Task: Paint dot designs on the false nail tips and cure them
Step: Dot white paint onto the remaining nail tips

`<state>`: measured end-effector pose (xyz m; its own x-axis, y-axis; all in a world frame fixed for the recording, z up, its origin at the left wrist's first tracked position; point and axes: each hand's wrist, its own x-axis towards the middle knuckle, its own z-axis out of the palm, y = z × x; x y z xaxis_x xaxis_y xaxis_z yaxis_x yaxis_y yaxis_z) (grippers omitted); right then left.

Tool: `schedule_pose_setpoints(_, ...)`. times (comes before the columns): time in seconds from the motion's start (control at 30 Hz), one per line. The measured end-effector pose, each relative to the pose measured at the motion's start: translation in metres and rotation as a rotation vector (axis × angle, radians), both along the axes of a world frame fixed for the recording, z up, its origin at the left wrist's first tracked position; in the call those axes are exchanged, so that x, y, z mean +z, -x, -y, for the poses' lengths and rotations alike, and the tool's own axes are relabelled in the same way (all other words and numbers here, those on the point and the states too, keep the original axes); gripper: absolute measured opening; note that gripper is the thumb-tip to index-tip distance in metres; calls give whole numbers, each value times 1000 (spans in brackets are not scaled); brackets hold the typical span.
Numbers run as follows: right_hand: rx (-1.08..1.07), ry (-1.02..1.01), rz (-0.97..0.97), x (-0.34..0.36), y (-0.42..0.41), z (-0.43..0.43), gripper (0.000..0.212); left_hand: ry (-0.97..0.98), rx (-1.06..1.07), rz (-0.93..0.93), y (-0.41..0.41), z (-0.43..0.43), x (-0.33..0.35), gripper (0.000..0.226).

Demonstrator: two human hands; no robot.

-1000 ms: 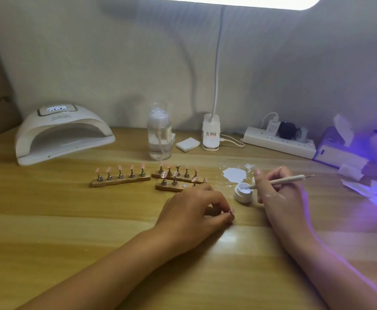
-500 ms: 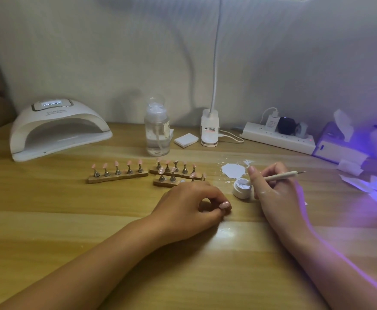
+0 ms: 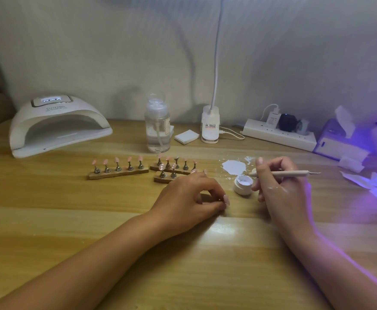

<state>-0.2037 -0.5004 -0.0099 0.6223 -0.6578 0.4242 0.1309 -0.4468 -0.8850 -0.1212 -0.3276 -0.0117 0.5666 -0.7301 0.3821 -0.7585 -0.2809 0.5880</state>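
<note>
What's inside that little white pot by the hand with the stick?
The small round white pot holds pale white paste, visible through its open top. The slim cream dotting pen in the right hand points at its rim. The pot's wall hides how deep the paste goes.

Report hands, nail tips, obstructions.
Right hand grips dotting pen, tip by paint pot. Left hand curled, hold unclear. Nail tips on stands. Spill beside pot.

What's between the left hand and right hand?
Head view: the open white pot, next to the right hand holding the pen; bare table toward the left hand.
</note>
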Motion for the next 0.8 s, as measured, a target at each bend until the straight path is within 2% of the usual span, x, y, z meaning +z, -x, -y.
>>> schedule_pose_setpoints(0.07,-15,-26,-22,2,1,0,30,-13,-18,-38,-1,0,0,8)
schedule_pose_setpoints(0.17,-20,-191,38,7,2,0,28,-26,-46,-88,-4,-1,0,8)
schedule_pose_setpoints(0.27,61,-327,92,11,3,-8,16,-33,-52,-122,-5,-2,1,8)
schedule_pose_setpoints(0.4,132,-455,55,9,5,-23,20,-23,-30,-133,-4,-1,3,8)
schedule_pose_setpoints(0.67,171,-393,-58,5,5,-31,33,0,29,-87,0,1,3,15)
schedule_pose_setpoints(0.8,200,-329,-104,5,5,-35,23,18,43,-91,1,2,2,9)
